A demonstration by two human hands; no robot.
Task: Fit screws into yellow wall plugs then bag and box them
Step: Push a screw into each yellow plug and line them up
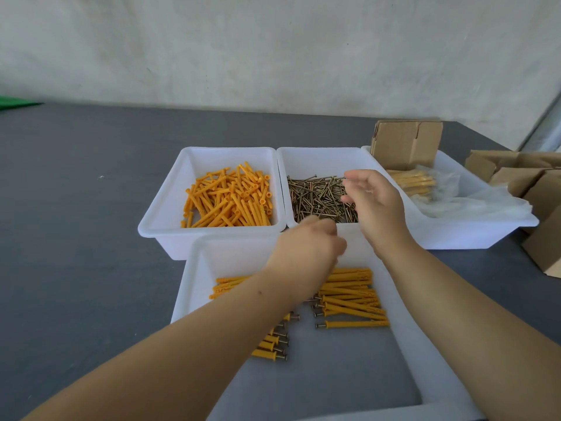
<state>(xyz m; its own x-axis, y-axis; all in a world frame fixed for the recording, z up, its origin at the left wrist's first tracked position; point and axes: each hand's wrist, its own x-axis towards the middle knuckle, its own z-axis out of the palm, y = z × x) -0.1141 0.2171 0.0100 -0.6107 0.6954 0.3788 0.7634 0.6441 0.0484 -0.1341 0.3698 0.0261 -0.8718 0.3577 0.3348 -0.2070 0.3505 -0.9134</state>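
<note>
1. The right hand hovers over the screws, fingers loosely spread; a thin screw seems pinched at its fingertips, though blur leaves that unsure.
2. The left hand is curled closed at the near edge of the screw tray; what it grips cannot be told.
3. Beneath both forearms, the nearest tray holds yellow plugs with screws fitted, lying in rows.
4. Left of the screws, another tray holds loose yellow wall plugs.
5. On the right, a tray carries bagged plugs and a cardboard box.
6. More boxes sit on the grey counter.
</note>
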